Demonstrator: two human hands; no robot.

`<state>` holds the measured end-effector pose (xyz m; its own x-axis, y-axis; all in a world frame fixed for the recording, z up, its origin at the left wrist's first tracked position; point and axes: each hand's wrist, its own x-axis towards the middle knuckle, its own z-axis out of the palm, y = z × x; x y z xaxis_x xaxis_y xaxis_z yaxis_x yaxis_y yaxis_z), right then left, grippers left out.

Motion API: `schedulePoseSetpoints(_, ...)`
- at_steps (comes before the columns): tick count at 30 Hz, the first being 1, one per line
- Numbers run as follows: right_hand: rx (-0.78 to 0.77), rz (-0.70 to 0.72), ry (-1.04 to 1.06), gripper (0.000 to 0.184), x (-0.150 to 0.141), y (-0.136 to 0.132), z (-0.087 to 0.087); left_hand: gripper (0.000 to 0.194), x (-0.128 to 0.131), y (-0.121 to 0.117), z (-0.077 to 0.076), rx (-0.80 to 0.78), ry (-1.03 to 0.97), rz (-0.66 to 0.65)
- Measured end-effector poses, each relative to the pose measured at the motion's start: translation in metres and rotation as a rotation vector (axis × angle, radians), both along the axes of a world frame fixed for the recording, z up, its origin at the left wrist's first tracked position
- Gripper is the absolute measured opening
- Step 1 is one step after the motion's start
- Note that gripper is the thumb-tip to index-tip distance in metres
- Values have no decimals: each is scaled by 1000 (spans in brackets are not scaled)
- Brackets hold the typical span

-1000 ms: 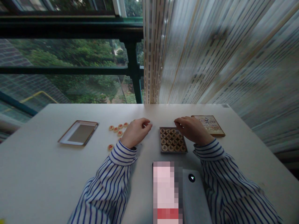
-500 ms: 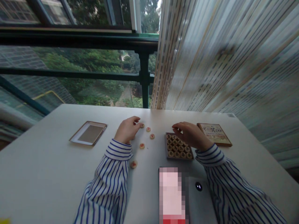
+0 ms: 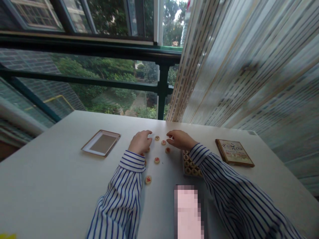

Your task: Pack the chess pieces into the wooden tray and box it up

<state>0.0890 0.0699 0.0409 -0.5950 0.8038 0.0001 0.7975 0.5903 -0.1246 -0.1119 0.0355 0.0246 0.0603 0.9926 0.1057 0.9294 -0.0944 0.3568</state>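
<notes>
Several round wooden Chinese chess pieces lie loose on the white table between my hands. My left hand [image 3: 141,142] rests left of a piece [image 3: 157,138], thumb and forefinger apart and nothing held. Over on the right, my right hand [image 3: 181,139] reaches in with thumb and fingers parted, close to a red-marked piece [image 3: 163,142] and above another piece [image 3: 167,150]. Nearer me lie a red-marked piece [image 3: 157,160] and one more piece [image 3: 148,180]. My right forearm partly covers a box of pieces [image 3: 191,171] set in rows. Some pieces beside my left wrist are partly hidden.
An upturned, shallow box lid [image 3: 101,142] lies at the left. A flat box with a printed cover [image 3: 235,152] is at the right. A phone-like, blurred-out object [image 3: 188,212] sits near the front. Window railing and a curtain [image 3: 224,66] border the table's far side.
My right hand has moved left from above the box of pieces to the loose pieces. My left hand stays near the same pieces, slightly farther from them. The view has shifted a little.
</notes>
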Motion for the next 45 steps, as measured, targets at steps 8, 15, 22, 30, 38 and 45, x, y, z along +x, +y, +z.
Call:
schedulePoseSetpoints(8, -18, 30, -29, 38, -30, 17, -17, 37, -1, 0, -2, -3, -7, -1)
schedulePoseSetpoints(15, -17, -4, -72, 40, -46, 23, -27, 37, -1, 1, -3, -5, 4, 18)
schedulePoseSetpoints(22, -23, -14, -85, 38, -50, 22, -26, 37, 0, 0, -2, 21, -5, 16)
schedulePoseSetpoints(30, 9, -5, -45, 31, -48, 19, -26, 37, 1, 0, -1, 32, -10, 25)
schedulePoseSetpoints(38, 117, 17, 50, 29, -39, 11, -13, 36, 2, 0, 3, 91, -125, 57)
schedulePoseSetpoints(45, 162, 29, 127, 27, -28, 1, 5, 32, 7, 4, 1, 95, -463, 44)
